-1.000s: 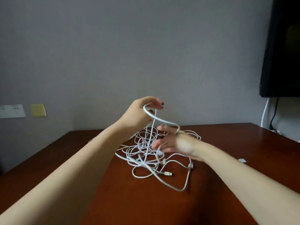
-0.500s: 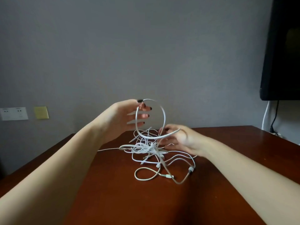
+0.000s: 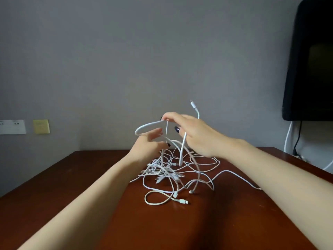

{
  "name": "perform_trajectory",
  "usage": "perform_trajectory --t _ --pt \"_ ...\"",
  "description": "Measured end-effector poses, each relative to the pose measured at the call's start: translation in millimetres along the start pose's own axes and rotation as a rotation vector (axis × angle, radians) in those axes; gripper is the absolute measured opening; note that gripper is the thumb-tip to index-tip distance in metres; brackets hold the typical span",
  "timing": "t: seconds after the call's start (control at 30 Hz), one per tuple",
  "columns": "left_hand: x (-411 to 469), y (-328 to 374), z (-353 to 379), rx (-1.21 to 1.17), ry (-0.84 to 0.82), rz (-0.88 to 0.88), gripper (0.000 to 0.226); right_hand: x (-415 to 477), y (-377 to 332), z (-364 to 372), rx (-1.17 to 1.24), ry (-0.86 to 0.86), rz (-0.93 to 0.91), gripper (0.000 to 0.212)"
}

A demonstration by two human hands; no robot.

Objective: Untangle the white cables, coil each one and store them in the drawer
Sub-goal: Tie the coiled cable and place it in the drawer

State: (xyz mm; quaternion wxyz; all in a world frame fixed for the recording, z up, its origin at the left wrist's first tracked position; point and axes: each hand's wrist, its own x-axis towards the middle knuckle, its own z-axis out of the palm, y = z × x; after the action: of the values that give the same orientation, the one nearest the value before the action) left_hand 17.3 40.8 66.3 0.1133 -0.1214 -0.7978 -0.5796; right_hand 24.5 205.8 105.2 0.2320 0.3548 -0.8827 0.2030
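Note:
A tangle of white cables (image 3: 171, 175) lies in the middle of the dark red-brown table (image 3: 234, 213). My right hand (image 3: 197, 135) is raised above the tangle and pinches the top of a thick white cable loop (image 3: 146, 126) between thumb and fingertips. That cable's plug end (image 3: 193, 105) sticks up behind the hand. My left hand (image 3: 148, 147) is just below and to the left, with its fingers stretched up against the loop and holding nothing that I can see. One plug (image 3: 183, 201) lies at the front of the tangle. No drawer is in view.
A black screen (image 3: 310, 60) hangs on the wall at the upper right, with a white and a black lead (image 3: 288, 138) dangling below it. A wall socket (image 3: 12, 126) and a yellow note (image 3: 41, 126) are at the left. The table's left edge (image 3: 45, 170) runs diagonally.
My right hand has risen from the tangle and now pinches the thick loop that my left hand held before. My left hand has let go and dropped lower. A plug end now points upward.

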Motion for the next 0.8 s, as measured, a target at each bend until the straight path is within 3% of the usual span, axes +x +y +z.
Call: perform_trajectory --t 0.2,0.33,0.43,0.57,0.8 --pt "-6 -1 2 0.112 0.005 0.142 0.02 -11 -3 7 0.042 -0.084 -0.017 0.057" --pt "1 -8 -8 0.402 0.162 0.228 0.01 -10 -2 6 0.152 0.006 -0.011 0.047" --pt "2 -6 -16 0.449 0.304 0.299 0.009 -11 6 10 0.167 0.053 0.025 0.049" --pt "6 1 -32 0.276 0.384 0.298 0.016 -10 14 24 0.159 -0.034 0.128 0.045" --pt "0 24 -57 -0.129 0.267 0.283 0.018 22 6 52 0.265 -0.092 0.2 0.041"
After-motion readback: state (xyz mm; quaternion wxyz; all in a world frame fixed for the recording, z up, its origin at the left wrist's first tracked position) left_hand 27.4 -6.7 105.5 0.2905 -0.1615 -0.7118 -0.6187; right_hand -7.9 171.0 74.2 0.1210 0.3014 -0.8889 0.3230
